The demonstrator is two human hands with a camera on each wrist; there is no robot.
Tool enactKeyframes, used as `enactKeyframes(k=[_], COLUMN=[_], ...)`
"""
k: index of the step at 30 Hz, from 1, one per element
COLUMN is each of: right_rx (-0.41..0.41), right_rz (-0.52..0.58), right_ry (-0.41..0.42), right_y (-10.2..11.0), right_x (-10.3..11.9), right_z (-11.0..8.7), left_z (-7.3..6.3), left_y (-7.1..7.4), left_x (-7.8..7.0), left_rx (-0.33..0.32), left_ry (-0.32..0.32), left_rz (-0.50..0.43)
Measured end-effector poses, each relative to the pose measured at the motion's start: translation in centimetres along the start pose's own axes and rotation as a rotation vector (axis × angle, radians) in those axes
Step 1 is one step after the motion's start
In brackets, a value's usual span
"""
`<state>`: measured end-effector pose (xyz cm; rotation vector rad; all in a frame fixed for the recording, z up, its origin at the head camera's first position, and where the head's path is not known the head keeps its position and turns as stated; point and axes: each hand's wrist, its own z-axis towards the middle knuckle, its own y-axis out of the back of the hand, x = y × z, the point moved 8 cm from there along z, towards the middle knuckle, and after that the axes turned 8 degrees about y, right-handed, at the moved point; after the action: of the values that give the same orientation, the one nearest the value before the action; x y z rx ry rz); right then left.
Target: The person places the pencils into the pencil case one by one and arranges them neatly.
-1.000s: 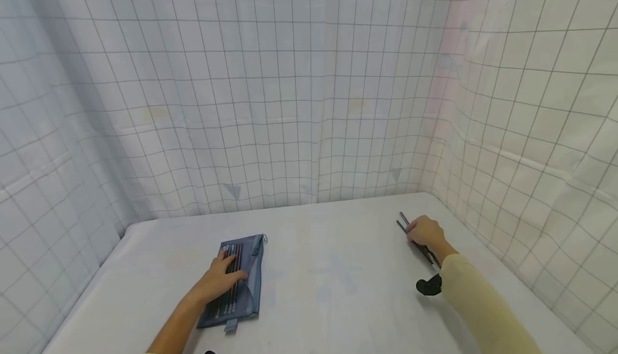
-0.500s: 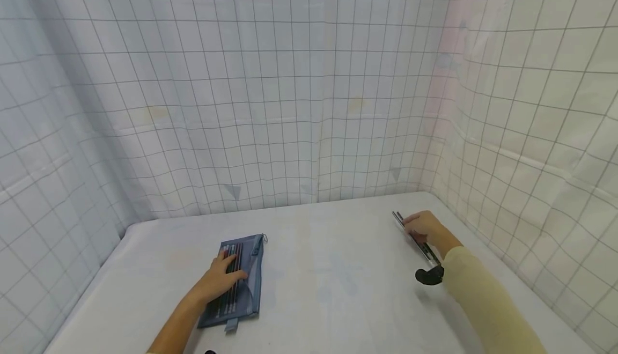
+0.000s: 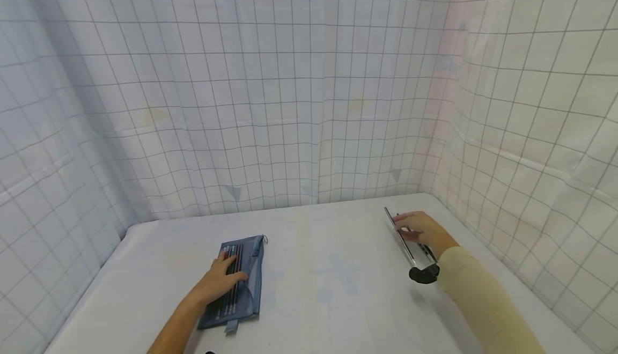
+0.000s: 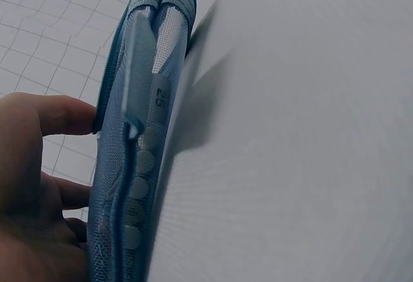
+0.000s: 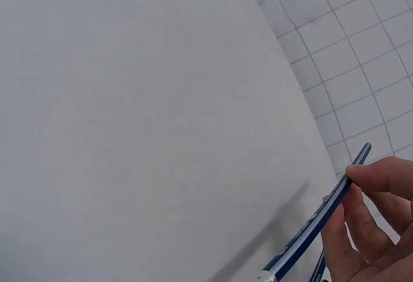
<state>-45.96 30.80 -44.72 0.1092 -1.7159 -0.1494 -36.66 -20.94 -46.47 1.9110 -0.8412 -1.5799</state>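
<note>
A blue mesh pencil case [image 3: 251, 273] lies flat on the table, with several pencils [image 4: 141, 188] showing through its side. My left hand [image 3: 221, 281] rests on top of it, fingers spread over the mesh. Over at the right, my right hand [image 3: 419, 229] pinches a dark blue pencil [image 5: 313, 224] between thumb and fingers, raised a little off the table, its shadow falling beside it. Another pencil [image 3: 427, 253] lies underneath that hand, partly hidden by it; whether it is only one I cannot tell.
The white table [image 3: 328, 289] spreads between the two hands. A grid-patterned cloth [image 3: 289, 102] hangs at the back and on both sides. A black device [image 3: 425, 274] sits by my right wrist.
My right hand has lifted one pencil up and moved it slightly left, apart from the one beneath. The left hand and the pencil case have stayed put.
</note>
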Motion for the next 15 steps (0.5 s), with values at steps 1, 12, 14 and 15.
enactKeyframes(k=[1, 12, 14, 15], right_rx=[0.007, 0.037, 0.039, 0.037], right_rz=[0.008, 0.04, 0.036, 0.033], right_ry=[0.0, -0.012, -0.012, -0.015], right_y=[-0.4, -4.1, -4.6, -4.7], right_x=[0.0, 0.5, 0.6, 0.6], right_z=[0.0, 0.6, 0.7, 0.8], left_z=[0.0, -0.2, -0.2, -0.3], left_y=[0.0, 0.1, 0.1, 0.1], left_x=[0.0, 0.0, -0.1, -0.1], left_rx=[0.0, 0.009, 0.008, 0.008], left_ry=[0.0, 0.0, 0.001, 0.002], left_rz=[0.002, -0.001, -0.002, -0.005])
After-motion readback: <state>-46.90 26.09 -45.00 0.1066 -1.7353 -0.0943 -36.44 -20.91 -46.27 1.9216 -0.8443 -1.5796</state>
